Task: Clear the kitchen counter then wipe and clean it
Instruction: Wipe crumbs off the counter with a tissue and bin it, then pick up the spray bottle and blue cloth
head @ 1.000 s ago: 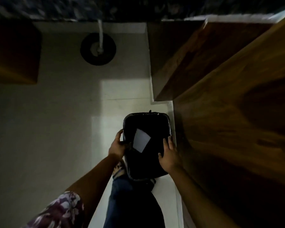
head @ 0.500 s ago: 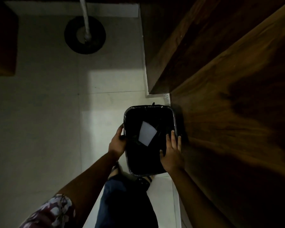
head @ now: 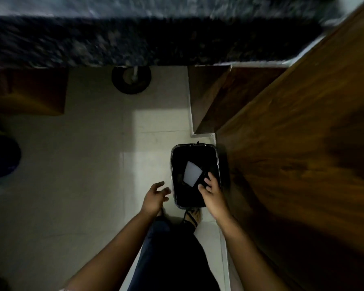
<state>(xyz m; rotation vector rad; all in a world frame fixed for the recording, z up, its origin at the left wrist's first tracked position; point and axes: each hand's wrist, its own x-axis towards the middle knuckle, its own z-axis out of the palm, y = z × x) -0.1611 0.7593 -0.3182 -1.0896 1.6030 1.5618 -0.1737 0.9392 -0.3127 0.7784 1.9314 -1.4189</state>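
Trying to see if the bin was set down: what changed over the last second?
The left hand let go of the black bin and drew away leftward. The right hand is over its right rim; its grip cannot be told. The bin stayed beside the wooden cabinet, white paper inside.

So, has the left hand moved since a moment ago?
Yes: the left hand has come off the bin, leftward, and now hovers open beside its rim.

Pale tiled floor [head: 93, 164], black-lined rectangular waste bin [head: 194, 145] standing just beside wooden cabinet side [head: 282, 164], black ring [head: 118, 85] around white pipe [head: 135, 71], sandalled foot [head: 193, 216] near bin.
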